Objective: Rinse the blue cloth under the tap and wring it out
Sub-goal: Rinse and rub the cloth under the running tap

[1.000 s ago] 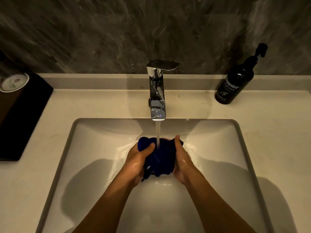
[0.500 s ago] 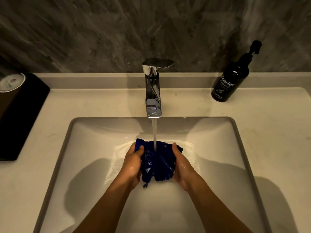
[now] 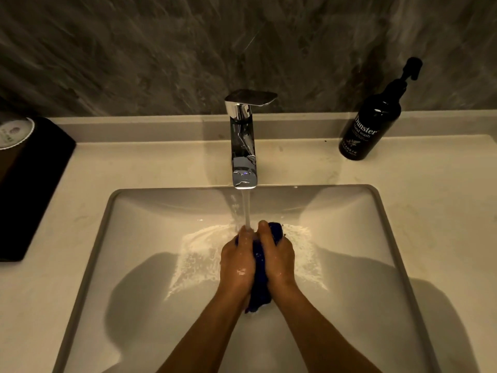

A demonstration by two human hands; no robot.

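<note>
The blue cloth (image 3: 260, 278) is bunched into a narrow wad, pressed between my two hands over the white sink (image 3: 150, 211). My left hand (image 3: 238, 261) grips its left side and my right hand (image 3: 277, 254) grips its right side, so only a strip and a bottom tail of cloth show. The chrome tap (image 3: 243, 146) runs, and its stream lands on my left hand's fingers and the cloth's top. Water splashes around the hands.
A black hand wash pump bottle (image 3: 372, 125) stands on the counter at the back right. A dark box (image 3: 29, 181) with a white round lid on it lies on the left counter. A grey stone wall rises behind the tap.
My hands have closed together, squeezing the spread cloth into a narrow wad between them. The stream now hits my left fingers rather than the open cloth.
</note>
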